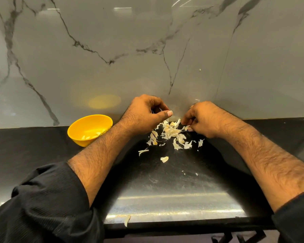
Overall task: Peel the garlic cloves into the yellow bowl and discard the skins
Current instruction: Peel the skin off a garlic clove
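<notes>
A person is standing at a dark desk (165, 181) against a marble-patterned wall (147, 50), both forearms reaching forward over a scatter of papery garlic skins (172, 134). The left hand (144, 114) is hovering just above the pile with its fingers curled inward and the thumb stretched out toward the right; whether its grip is holding a clove is impossible to tell, since the palm is hiding it. The right hand (198, 120) is resting at the pile's right edge, its fingertips pinching what looks like a thin shred of skin (probably pulling it away from a clove). The hands are working close together, likely so the skins drop into one heap for easy discarding. The yellow bowl (89, 129) is sitting well to the left of both hands, beside the left forearm, with a few pale peeled cloves (91, 136) lying inside it. Stray skins are lying nearer the desk's front edge.
</notes>
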Action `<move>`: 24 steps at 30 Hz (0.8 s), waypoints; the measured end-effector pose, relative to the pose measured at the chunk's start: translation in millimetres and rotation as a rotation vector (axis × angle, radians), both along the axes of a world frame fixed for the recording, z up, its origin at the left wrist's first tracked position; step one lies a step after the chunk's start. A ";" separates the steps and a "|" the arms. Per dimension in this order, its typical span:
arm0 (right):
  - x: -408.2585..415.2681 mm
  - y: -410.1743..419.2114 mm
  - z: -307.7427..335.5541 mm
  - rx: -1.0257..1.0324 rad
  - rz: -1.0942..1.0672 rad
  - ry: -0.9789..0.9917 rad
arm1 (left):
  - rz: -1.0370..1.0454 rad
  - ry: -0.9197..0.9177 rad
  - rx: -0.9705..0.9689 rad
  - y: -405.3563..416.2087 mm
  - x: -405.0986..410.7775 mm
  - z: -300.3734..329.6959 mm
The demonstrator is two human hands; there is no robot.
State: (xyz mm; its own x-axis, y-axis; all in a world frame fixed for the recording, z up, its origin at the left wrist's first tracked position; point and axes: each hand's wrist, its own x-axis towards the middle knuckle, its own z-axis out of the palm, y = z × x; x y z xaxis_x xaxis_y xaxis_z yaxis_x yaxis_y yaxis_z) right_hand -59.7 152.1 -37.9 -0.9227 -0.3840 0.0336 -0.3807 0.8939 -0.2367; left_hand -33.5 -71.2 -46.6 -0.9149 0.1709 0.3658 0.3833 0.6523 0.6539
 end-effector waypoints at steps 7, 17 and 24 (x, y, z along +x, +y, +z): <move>3.6 4.7 0.1 -0.065 -0.001 0.067 | -0.005 0.000 0.001 -0.1 0.4 0.4; 4.5 -2.8 3.1 -0.014 -0.043 0.079 | -0.023 -0.006 -0.003 3.4 3.5 0.4; 4.0 -3.6 2.6 0.078 -0.055 0.056 | -0.023 -0.009 -0.013 4.0 5.3 1.1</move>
